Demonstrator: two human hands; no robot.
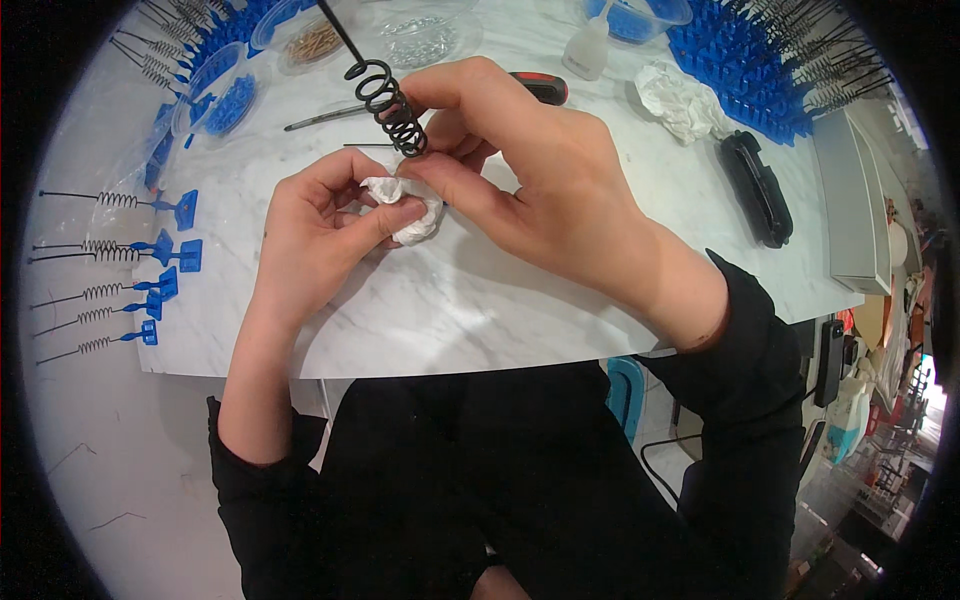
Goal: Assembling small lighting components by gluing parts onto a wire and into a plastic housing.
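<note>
My left hand [305,240] pinches a crumpled white tissue [418,228] between thumb and fingers, above the near middle of the table. Right beside it, my right hand [570,190] is closed at the lower end of a black coil spring [380,95]. A straight black rod runs up from the spring's top toward the far edge of the view. The spring's bottom end is at my right fingertips, just above the tissue; whether the two touch I cannot tell. My right fingers partly hide one another.
Behind my hands lies a screwdriver with a red-and-black handle [545,88]. Another crumpled tissue [680,100] and a black case [757,190] are at right. Blue pieces with springs stand at far right [735,70] and along the left [190,255]. Tubs of small parts [418,40] sit behind.
</note>
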